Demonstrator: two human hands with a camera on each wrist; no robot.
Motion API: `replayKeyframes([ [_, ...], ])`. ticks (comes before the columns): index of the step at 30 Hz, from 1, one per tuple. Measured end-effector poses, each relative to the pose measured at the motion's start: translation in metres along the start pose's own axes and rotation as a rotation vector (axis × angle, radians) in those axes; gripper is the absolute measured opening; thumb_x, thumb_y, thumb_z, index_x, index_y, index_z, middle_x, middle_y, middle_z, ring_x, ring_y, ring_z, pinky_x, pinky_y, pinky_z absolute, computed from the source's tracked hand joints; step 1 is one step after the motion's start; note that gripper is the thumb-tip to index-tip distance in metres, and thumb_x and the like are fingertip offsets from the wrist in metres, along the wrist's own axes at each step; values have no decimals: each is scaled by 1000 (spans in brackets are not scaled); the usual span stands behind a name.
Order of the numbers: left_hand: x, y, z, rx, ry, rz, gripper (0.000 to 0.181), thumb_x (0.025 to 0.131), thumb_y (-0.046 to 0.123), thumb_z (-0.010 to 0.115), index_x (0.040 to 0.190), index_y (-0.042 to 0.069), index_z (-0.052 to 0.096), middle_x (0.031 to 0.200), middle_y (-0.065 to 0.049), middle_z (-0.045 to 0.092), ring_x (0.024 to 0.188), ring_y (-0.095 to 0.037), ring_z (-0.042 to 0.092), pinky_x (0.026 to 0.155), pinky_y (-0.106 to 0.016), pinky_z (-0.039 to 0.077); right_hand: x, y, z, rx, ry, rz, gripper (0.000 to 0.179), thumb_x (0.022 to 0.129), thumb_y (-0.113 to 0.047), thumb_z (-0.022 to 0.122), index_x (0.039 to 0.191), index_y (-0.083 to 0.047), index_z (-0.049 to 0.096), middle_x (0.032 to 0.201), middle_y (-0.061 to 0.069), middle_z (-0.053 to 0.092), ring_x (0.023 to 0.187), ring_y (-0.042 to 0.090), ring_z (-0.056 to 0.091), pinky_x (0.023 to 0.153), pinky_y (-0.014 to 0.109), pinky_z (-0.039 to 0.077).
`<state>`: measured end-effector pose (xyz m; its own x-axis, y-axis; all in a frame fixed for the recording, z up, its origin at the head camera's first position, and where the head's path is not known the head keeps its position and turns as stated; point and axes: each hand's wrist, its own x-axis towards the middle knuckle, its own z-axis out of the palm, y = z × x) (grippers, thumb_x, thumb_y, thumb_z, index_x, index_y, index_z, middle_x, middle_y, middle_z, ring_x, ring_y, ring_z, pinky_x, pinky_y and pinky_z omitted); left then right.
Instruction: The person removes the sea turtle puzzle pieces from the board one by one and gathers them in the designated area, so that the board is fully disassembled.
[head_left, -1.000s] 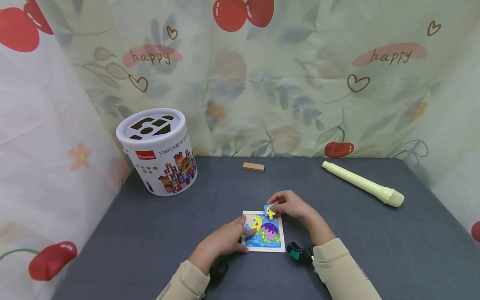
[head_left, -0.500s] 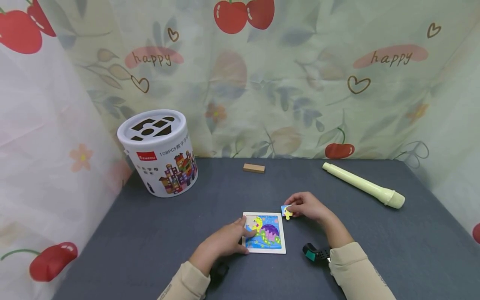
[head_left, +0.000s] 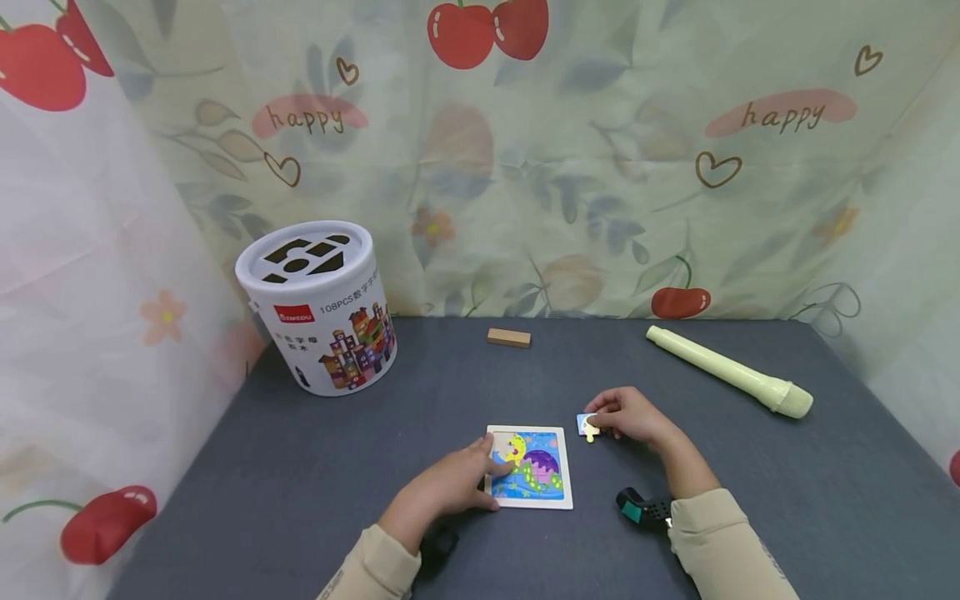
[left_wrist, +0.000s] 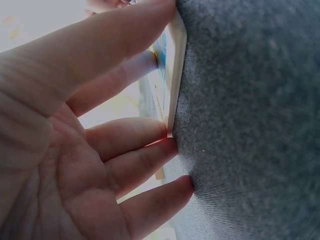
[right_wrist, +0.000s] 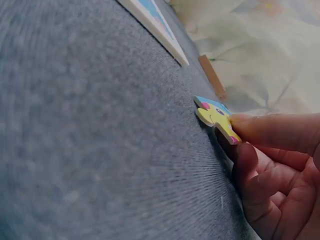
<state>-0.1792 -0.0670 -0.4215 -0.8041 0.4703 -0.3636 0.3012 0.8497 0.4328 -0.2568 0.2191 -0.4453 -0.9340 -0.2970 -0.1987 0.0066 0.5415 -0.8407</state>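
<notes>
A square jigsaw puzzle (head_left: 542, 461) lies on the dark table, its cartoon picture set in a pale wooden frame (head_left: 567, 483). Bare board shows at the picture's upper left. My left hand (head_left: 450, 479) steadies its left side: the index finger (left_wrist: 142, 64) rests on the picture, and the other fingertips are at the frame's edge. Right of the frame, my right hand (head_left: 634, 414) pinches a puzzle piece (right_wrist: 215, 116) between thumb and fingers. The piece carries a yellow smiling face on blue and is close over the table, apart from the frame.
A white tub (head_left: 318, 333) with a slotted lid stands at the back left. Behind the puzzle lies a small wooden block (head_left: 509, 337); a pale yellow toy microphone (head_left: 727, 371) is at the right. A black strap (head_left: 643, 508) hangs by my right wrist. Printed curtains surround the table.
My right hand has carried the pinched piece from over the puzzle's upper right corner out to the right, down near the table. The left hand has stayed on the frame.
</notes>
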Motion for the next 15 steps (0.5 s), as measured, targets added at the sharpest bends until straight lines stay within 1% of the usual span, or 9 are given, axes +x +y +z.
replayKeyframes([
  [7, -1, 1, -2, 1, -8, 2, 53, 83, 28, 70, 132, 28, 52, 154, -13, 24, 142, -28, 25, 112, -46, 28, 1, 3, 3, -28, 41, 4, 18, 85, -11, 65, 95, 4, 66, 70, -1, 57, 58, 10, 48, 49, 23, 41],
  [15, 0, -1, 1, 5, 0, 2, 53, 81, 29, 71, 132, 28, 53, 154, -12, 24, 141, -28, 26, 111, -46, 29, 0, 3, 3, -33, 67, 5, 17, 83, -9, 65, 94, 5, 66, 70, 0, 57, 57, 11, 47, 48, 23, 40],
])
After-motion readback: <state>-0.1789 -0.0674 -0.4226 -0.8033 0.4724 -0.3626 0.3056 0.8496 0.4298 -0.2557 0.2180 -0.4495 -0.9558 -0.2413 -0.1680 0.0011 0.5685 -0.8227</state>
